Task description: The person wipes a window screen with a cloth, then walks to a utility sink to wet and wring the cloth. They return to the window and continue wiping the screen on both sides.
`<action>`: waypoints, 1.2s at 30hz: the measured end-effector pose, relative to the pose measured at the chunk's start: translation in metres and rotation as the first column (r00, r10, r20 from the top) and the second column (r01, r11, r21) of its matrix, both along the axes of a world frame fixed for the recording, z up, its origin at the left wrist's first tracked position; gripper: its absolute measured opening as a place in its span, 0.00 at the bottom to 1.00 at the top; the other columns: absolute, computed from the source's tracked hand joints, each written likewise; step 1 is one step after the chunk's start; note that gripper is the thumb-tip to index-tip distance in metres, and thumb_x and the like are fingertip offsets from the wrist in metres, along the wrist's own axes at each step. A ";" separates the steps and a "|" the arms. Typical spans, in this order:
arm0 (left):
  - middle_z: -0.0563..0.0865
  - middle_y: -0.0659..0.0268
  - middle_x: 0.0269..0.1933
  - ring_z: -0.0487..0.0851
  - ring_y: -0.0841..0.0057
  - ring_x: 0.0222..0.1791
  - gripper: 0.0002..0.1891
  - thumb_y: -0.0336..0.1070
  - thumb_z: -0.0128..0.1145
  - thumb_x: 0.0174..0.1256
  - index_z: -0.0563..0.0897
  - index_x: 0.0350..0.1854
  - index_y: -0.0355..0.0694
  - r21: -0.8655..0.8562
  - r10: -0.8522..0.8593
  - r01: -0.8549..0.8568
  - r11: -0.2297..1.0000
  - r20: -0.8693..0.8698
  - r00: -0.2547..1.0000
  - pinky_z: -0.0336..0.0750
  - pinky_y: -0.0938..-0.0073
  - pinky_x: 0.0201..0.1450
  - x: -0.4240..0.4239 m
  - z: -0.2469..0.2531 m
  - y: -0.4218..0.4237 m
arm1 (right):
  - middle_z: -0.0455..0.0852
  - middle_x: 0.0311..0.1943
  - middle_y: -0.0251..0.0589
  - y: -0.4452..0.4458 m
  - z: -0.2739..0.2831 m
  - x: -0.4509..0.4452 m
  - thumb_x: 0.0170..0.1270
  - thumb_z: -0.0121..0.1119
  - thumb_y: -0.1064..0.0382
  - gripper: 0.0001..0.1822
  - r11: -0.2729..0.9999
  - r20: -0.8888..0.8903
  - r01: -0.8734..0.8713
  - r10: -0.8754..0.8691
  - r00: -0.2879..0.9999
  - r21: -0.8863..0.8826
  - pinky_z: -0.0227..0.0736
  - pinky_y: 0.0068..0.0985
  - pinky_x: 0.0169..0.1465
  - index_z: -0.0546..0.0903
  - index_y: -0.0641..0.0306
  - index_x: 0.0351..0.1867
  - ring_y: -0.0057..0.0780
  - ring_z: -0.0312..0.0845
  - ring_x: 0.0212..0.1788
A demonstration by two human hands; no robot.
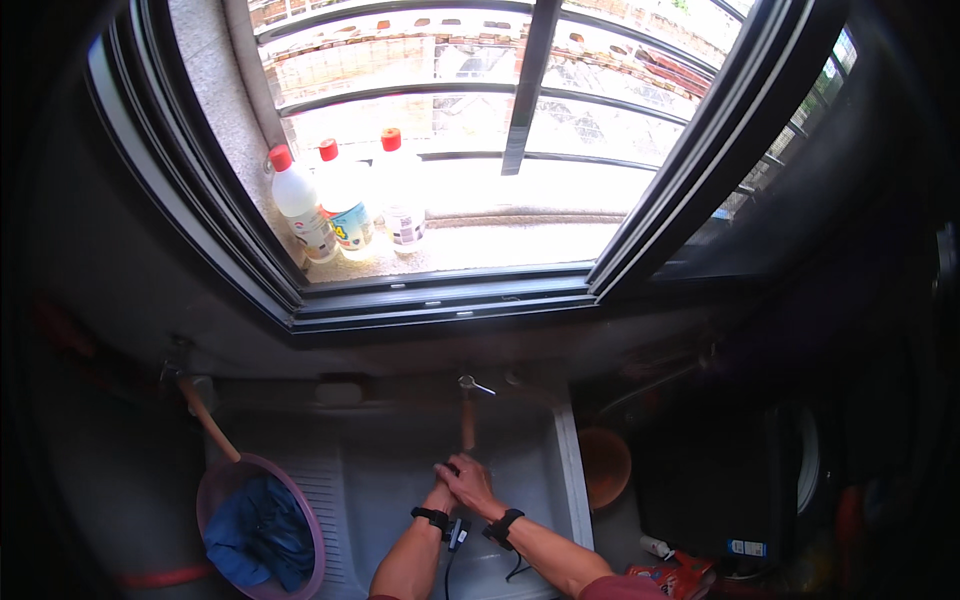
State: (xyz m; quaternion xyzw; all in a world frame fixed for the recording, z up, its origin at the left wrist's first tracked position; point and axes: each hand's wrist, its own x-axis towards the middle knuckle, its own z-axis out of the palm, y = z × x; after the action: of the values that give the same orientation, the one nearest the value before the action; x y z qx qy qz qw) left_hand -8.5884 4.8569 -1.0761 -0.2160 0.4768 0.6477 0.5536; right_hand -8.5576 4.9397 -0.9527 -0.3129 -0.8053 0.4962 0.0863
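Observation:
Both hands meet over the basin of a grey laundry sink [390, 450], just below the end of a brownish hose [469, 424] on the wall tap [467, 381]. My right hand [472, 481] lies across my left hand [442, 491] and touches it. Most of the left hand's fingers are hidden under the right. A small dark spot shows between the hands; what it is, I cannot tell. Each wrist wears a black strap, and a small wired device [457, 534] hangs by the left wrist. Whether water flows is unclear.
On the sink's ribbed left side stands a pink tub [319, 536] with blue cloth [259, 532]; another hose [210, 420] reaches its rim. Several red-capped bottles [405, 214] line the window sill. A brown bowl [604, 469] and a dark appliance [712, 480] are at right.

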 end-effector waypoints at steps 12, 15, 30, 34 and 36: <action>0.89 0.59 0.61 0.86 0.65 0.61 0.28 0.58 0.46 0.86 0.82 0.66 0.38 0.054 0.080 -0.076 0.996 -0.072 0.994 0.80 0.55 0.61 -0.051 0.126 -0.005 | 0.91 0.44 0.37 0.068 -0.086 0.002 0.81 0.49 0.48 0.21 0.485 0.151 0.192 -0.123 0.981 -0.853 0.81 0.36 0.54 0.87 0.61 0.50 0.30 0.86 0.49; 0.90 0.58 0.56 0.89 0.64 0.56 0.23 0.52 0.49 0.86 0.79 0.65 0.38 0.020 0.066 -0.064 0.998 -0.085 0.994 0.85 0.51 0.56 -0.057 0.110 -0.015 | 0.89 0.48 0.38 0.073 -0.054 0.006 0.81 0.51 0.53 0.18 0.284 0.180 0.194 -0.077 0.981 -0.939 0.82 0.34 0.54 0.82 0.62 0.59 0.30 0.85 0.51; 0.86 0.60 0.48 0.86 0.68 0.49 0.14 0.48 0.50 0.85 0.82 0.51 0.43 0.136 0.205 -0.248 0.959 0.268 0.941 0.86 0.64 0.53 -0.018 0.034 -0.010 | 0.84 0.39 0.46 0.003 0.001 0.011 0.62 0.72 0.63 0.12 0.979 -0.069 -0.119 0.109 0.992 -0.164 0.79 0.36 0.50 0.87 0.66 0.44 0.43 0.83 0.47; 0.84 0.68 0.46 0.81 0.77 0.47 0.09 0.41 0.53 0.82 0.80 0.53 0.44 0.670 0.059 -0.042 0.741 -0.002 0.998 0.79 0.73 0.52 0.000 0.002 -0.035 | 0.71 0.67 0.50 0.010 0.026 -0.015 0.69 0.65 0.49 0.25 0.839 0.301 -0.350 0.490 0.818 -0.416 0.64 0.39 0.71 0.78 0.56 0.64 0.52 0.61 0.72; 0.85 0.68 0.45 0.81 0.79 0.46 0.10 0.43 0.53 0.83 0.81 0.54 0.43 0.477 0.108 -0.214 0.852 0.241 0.964 0.78 0.74 0.49 0.002 0.041 -0.017 | 0.72 0.68 0.52 0.016 0.008 -0.015 0.71 0.62 0.48 0.25 0.868 0.433 -0.297 0.463 0.773 -0.397 0.64 0.41 0.72 0.79 0.55 0.64 0.54 0.62 0.73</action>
State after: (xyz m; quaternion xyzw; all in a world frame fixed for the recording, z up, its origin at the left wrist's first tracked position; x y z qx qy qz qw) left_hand -8.5862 4.8395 -1.0353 -0.1708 0.2135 0.7672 0.5803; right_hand -8.5723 4.9557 -0.9444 -0.2719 -0.7582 0.5195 -0.2853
